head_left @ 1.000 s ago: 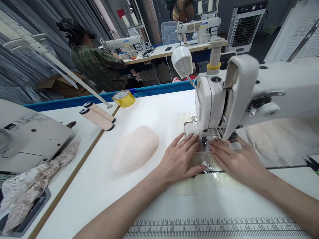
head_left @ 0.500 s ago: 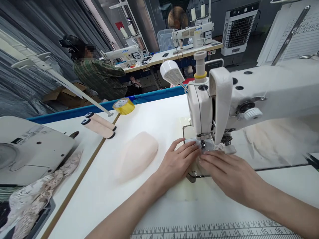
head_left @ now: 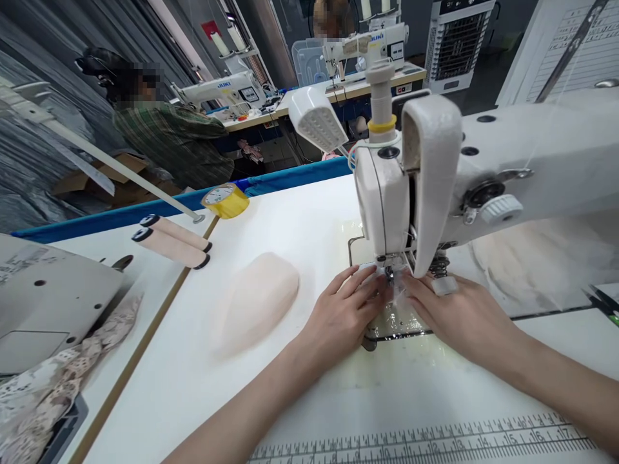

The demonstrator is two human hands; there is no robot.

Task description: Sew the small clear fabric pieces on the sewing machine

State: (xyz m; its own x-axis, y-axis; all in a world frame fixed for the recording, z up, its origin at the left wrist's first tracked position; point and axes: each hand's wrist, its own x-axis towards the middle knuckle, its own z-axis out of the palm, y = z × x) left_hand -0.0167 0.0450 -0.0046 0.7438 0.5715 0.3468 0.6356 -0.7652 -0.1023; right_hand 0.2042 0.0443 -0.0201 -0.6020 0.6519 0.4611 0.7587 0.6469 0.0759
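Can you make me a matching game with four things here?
1. round, yellow tape roll
2. rounded, pale peach, smooth pad
3. two peach, cylindrical thread spools
4. bare right hand

A. beside the shiny metal presser foot
B. between the spools and the bare left hand
C. black at both ends
D. at the far end of the brown strip

Pairs: 1D; 2B; 3C; 4A

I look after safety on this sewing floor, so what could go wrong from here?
The left hand and right hand have fingertips close on either side of the presser foot; a slip might put one under it. The thin, see-through material between them could pucker or slide askew. The pale, rounded cup lies loose near the left forearm, which might nudge it.
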